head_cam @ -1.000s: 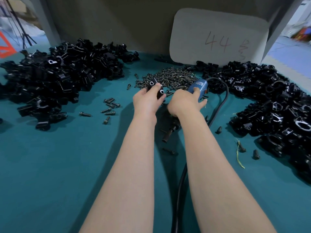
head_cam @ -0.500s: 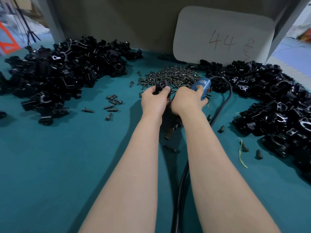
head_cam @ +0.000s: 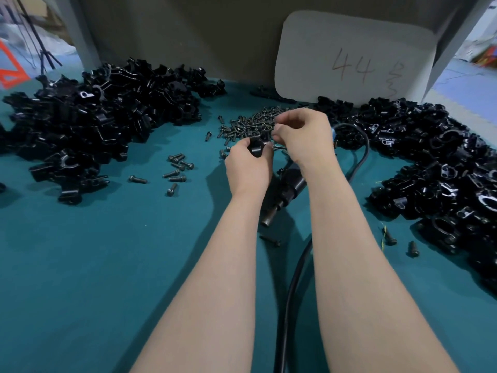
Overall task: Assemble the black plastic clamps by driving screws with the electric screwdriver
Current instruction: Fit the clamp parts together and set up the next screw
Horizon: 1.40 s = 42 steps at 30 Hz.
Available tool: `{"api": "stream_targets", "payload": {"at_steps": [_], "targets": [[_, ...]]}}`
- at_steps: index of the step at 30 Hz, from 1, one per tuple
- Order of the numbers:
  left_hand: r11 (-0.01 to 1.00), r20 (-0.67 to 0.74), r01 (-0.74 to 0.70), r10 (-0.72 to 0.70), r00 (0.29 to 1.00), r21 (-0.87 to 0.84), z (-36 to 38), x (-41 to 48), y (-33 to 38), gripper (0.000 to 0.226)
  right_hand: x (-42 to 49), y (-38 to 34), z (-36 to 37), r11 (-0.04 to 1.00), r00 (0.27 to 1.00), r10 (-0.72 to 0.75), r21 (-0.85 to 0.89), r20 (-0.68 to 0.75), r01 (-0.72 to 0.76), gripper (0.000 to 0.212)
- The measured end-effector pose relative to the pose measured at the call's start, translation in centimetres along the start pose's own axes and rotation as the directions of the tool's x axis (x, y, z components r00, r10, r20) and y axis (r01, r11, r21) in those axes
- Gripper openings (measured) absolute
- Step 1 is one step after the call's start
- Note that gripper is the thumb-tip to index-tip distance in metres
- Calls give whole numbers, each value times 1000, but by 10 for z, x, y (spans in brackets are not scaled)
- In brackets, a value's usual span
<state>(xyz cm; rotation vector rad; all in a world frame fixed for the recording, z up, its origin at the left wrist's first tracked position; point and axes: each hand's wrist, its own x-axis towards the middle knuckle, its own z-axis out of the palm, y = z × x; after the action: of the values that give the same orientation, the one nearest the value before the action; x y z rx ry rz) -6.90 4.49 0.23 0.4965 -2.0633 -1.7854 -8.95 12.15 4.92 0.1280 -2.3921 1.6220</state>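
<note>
The person's left hand (head_cam: 248, 168) grips a small black plastic clamp (head_cam: 256, 149), fingers and thumb curled round it, just above the teal table cover (head_cam: 107, 265). The right hand (head_cam: 304, 140) is just to the right of the clamp and slightly farther. Its thumb and fingertips are drawn together right over the clamp's top. I cannot tell whether they pinch anything. The black electric screwdriver (head_cam: 289, 188) lies on the cover, under the right wrist and near that hand. No hand holds it, and its black cable (head_cam: 360, 157) loops to the right. A heap of dark metal screws (head_cam: 250, 125) sits just beyond both hands. Piles of black clamp parts lie at far left (head_cam: 102, 117) and at right (head_cam: 443, 162).
</note>
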Motion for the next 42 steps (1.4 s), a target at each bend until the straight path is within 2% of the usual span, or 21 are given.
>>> {"api": "stream_targets", "payload": {"at_steps": [2,7,11,15,21,24,27,29,33,37,42], "targets": [[1000,7,5,-5,1000,-5,-1,-1,1,22,-2,0,1,1000,1000,-2,1,31,2,19],[1000,15,21,-21,1000,-18,-1,-1,3,22,0,0,2,987,997,-66,-141,42,71,13],[1000,0,25,-25,1000,1,-1,-1,2,20,-1,1,0,986,996,-67,-152,55,75,16],[998,-1,-18,19,1000,52,-2,-2,1,21,-3,2,4,986,998,-59,-153,27,63,18],[996,-10,-35,36,999,88,-5,-4,2,25,-7,7,12,956,997,-72,-286,0,68,8],[995,-13,-40,41,999,95,-4,-4,1,28,-5,5,10,955,998,-61,-290,9,61,14],[996,-21,-41,42,999,75,-3,-4,1,29,-2,-2,3,952,994,-20,-302,104,51,4],[996,-29,-43,45,999,82,-3,-4,2,26,0,-4,1,939,990,-11,-338,139,58,6],[995,-35,-39,42,998,90,-3,-5,2,26,-2,-3,4,942,993,-1,-333,119,41,6],[991,-35,-52,57,998,124,-4,-5,4,36,-2,-1,5,942,994,-46,-327,99,76,10],[988,-47,-63,70,996,139,-3,-7,5,29,-2,-3,5,938,993,-68,-333,98,97,12]]}}
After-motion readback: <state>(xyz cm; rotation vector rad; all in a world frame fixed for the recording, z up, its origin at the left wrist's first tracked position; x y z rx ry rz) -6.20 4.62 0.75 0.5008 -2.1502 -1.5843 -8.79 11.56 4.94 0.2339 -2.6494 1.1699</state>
